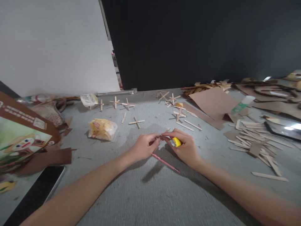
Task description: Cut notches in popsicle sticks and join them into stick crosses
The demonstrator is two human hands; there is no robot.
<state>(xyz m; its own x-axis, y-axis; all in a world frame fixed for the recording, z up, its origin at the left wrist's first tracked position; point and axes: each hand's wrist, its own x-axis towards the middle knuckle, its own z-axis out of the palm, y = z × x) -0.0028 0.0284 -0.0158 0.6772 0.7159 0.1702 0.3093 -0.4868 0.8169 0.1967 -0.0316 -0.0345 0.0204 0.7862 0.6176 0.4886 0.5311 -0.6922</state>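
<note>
My left hand (144,146) and my right hand (184,147) meet over the middle of a grey table (150,194). Both pinch a thin pale wooden stick (164,135) between their fingertips. My right hand also has a small yellow object (176,142) tucked in its fingers. A thin pink stick (166,162) lies slantwise on the table right below my hands, touching neither as far as I can see.
Several crossed wooden sticks (136,121) lie ahead, loose sticks (255,142) and brown cardboard (211,102) to the right with a glue stick (242,105). A yellow plastic packet (102,128) sits left. A dark phone (39,191) and picture card (21,141) lie at near left.
</note>
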